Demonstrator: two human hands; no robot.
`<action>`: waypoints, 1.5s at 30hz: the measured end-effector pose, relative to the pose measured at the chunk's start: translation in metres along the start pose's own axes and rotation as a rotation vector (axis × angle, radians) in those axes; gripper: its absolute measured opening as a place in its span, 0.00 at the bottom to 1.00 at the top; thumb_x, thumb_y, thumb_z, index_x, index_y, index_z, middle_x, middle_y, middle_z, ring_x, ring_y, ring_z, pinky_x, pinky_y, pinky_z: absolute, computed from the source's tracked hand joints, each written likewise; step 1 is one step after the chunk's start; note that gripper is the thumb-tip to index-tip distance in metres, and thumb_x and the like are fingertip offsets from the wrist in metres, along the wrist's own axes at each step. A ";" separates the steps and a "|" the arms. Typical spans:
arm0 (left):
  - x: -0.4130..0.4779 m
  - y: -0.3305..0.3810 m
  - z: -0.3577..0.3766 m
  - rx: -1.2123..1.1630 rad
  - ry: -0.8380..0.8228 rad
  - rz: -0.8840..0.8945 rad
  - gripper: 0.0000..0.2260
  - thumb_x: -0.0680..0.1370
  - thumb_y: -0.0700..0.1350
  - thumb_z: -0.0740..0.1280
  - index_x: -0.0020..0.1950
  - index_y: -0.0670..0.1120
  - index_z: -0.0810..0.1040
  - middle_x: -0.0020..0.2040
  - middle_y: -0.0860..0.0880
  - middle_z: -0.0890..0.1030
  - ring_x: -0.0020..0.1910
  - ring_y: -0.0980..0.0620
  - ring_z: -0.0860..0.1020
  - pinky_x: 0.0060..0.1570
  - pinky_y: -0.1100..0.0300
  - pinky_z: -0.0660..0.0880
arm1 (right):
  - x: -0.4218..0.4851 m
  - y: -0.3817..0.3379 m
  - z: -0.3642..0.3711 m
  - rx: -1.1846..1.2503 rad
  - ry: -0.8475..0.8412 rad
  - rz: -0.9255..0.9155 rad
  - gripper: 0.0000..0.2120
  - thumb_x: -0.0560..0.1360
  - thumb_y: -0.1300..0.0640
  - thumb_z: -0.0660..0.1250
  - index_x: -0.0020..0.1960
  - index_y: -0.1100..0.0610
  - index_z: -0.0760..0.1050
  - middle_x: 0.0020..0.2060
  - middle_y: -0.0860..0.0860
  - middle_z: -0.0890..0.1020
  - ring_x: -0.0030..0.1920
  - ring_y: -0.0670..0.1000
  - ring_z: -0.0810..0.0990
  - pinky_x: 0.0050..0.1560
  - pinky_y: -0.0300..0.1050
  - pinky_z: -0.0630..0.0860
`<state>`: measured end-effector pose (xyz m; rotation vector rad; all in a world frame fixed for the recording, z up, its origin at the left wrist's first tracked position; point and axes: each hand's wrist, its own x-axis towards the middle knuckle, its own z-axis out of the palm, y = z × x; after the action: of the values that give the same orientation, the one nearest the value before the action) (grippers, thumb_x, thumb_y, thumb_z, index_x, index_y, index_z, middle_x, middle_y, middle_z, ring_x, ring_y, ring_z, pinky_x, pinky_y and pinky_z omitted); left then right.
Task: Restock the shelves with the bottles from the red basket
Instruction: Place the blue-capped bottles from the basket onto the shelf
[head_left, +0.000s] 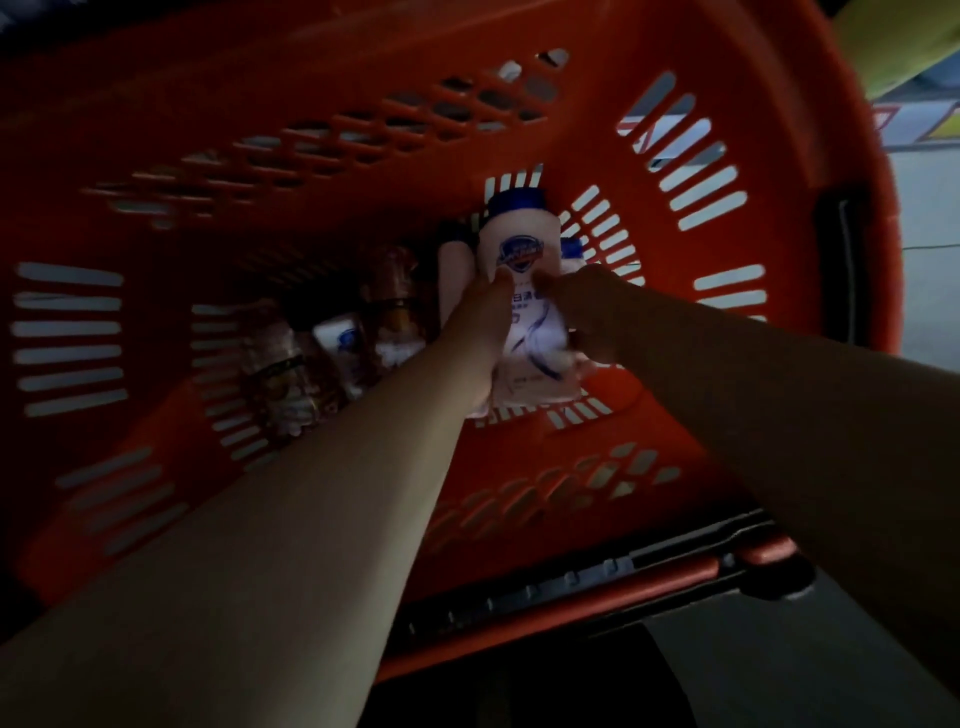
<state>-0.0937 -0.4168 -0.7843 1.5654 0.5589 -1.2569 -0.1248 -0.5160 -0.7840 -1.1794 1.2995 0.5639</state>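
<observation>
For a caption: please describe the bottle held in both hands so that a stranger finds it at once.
Look inside the red basket, at the right of its floor. There the left hand and right hand grip one white bottle. Unlike the amber bottles beside it, it shows a blue cap and blue shield logo.

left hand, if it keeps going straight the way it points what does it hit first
The white blue-capped bottle; the left hand seems to hold it, thumb on the label. Past it, probably the red basket floor, depth unclear.
</observation>
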 end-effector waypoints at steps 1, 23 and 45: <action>-0.005 0.001 -0.003 -0.068 -0.017 -0.007 0.19 0.79 0.53 0.57 0.67 0.46 0.72 0.61 0.43 0.80 0.57 0.44 0.80 0.58 0.47 0.77 | -0.007 -0.001 -0.002 0.015 -0.024 -0.020 0.17 0.79 0.54 0.62 0.65 0.61 0.69 0.56 0.59 0.80 0.56 0.58 0.80 0.58 0.54 0.77; -0.354 0.127 -0.069 0.085 -0.197 0.248 0.12 0.81 0.42 0.62 0.62 0.53 0.75 0.48 0.50 0.84 0.35 0.56 0.83 0.29 0.63 0.76 | -0.380 -0.085 -0.011 0.278 -0.221 -0.197 0.07 0.79 0.56 0.62 0.47 0.57 0.76 0.47 0.56 0.84 0.47 0.53 0.82 0.57 0.55 0.77; -0.678 0.228 -0.107 0.042 -0.162 0.657 0.10 0.78 0.43 0.67 0.59 0.49 0.77 0.51 0.49 0.84 0.49 0.50 0.83 0.50 0.48 0.80 | -0.705 -0.158 -0.013 0.344 -0.295 -0.595 0.16 0.80 0.54 0.61 0.59 0.66 0.76 0.53 0.61 0.83 0.54 0.60 0.82 0.57 0.56 0.78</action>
<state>-0.0960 -0.2558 -0.0788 1.4899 -0.0942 -0.8745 -0.1702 -0.3891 -0.0739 -1.0744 0.7045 0.0646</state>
